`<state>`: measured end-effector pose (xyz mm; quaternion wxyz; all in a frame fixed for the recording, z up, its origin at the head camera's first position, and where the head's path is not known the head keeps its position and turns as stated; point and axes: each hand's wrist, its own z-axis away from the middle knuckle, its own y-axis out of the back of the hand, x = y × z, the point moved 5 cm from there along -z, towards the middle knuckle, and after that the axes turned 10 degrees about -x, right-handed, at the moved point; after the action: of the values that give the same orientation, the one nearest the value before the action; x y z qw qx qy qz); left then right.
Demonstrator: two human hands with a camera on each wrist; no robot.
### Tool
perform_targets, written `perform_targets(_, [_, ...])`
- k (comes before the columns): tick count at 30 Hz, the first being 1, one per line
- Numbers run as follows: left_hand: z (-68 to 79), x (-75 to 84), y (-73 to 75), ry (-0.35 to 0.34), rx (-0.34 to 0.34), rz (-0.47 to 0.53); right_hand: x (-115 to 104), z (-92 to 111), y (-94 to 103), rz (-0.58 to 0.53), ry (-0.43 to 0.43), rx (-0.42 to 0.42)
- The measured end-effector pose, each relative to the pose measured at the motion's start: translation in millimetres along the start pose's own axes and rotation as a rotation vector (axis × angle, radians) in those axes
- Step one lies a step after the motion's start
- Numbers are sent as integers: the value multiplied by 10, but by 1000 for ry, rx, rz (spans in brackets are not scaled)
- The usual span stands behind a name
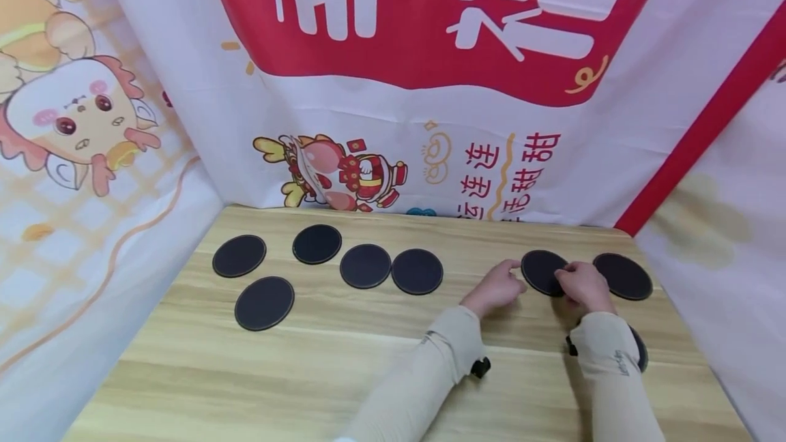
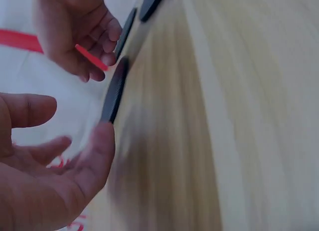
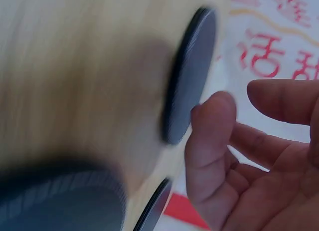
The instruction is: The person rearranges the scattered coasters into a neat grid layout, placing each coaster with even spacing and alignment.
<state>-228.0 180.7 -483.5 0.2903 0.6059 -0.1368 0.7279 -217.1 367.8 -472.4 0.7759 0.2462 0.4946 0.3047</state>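
A thin black round coaster (image 1: pixel 542 271) with a fine pale rim line lies flat on the wooden table (image 1: pixel 381 322), right of centre. My left hand (image 1: pixel 496 287) is at its left edge; in the left wrist view a fingertip comes right up to the coaster (image 2: pixel 115 91), fingers loosely spread. Over the coaster's right edge is my right hand (image 1: pixel 585 285). The right wrist view shows its thumb close by the coaster (image 3: pixel 190 81) and the other fingers apart from it, relaxed. Neither hand grips anything.
Another black coaster (image 1: pixel 622 276) lies right of my right hand, and one more (image 1: pixel 640 350) is partly hidden by my right sleeve. Several others, such as this coaster (image 1: pixel 265 303), lie at the left and middle. A printed cloth (image 1: pixel 344 108) hangs behind the table.
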Motion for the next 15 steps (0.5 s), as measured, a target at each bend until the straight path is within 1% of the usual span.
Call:
perform_targets(2, [-69,6,-65,6,41,-58,83,-15,7,33,-27,-8])
perform_targets(4, [-117,11,-112,20,80,-95,147,-27,-10,-1,-49,-29])
perform_targets(5, [-137,19,-131,17,94,-104,169,-34,-16,-14,-57,-36])
perform_targets(7, [-171,30,-157,11,117,-100,199,-43,-19,-51,-71,-42])
perform_targets(9, [-195,44,-178,0,126,-78,219,-52,-14,-81,-79,-44])
perform_targets(11, [-201,46,-161,-10,139,-59,214,-70,-25,-97,-81,-44])
perform_targets(15, [-197,18,-112,19,180,-33,216,-91,-49,-171,-59,-32])
